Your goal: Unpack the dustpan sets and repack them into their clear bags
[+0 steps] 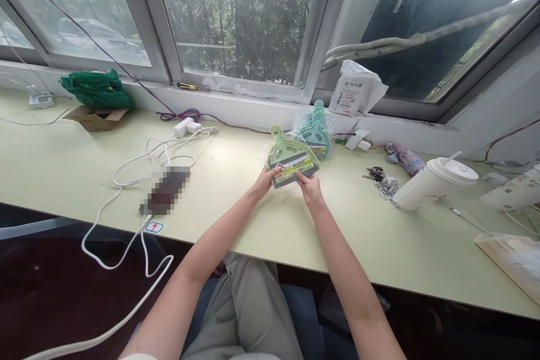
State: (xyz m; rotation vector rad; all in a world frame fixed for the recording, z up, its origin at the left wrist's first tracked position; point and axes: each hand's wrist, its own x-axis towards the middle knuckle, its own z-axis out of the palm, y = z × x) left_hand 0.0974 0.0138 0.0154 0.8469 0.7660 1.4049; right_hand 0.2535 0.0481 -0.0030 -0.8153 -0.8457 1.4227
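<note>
Between my two hands is a light-green mini dustpan and brush set [291, 150] in clear plastic wrap, its handle pointing away from me and its grey bristles toward me. My left hand [265, 181] grips the lower left corner, thumb on the printed label. With thumb on top, my right hand [310, 187] pinches the bristle edge at the lower right. Just behind it, a stack of similar dustpan sets [317, 128], the front one turquoise, leans by the window ledge. Plastic wrapping shows around the stack too.
White cables with a charger [185, 126] and a blurred dark device [166, 191] lie left on the table [236, 219]. A green bag [99, 90] sits over a cardboard box [99, 118]. To the right are keys [375, 171], a folded umbrella [407, 158] and a lidded cup [434, 183].
</note>
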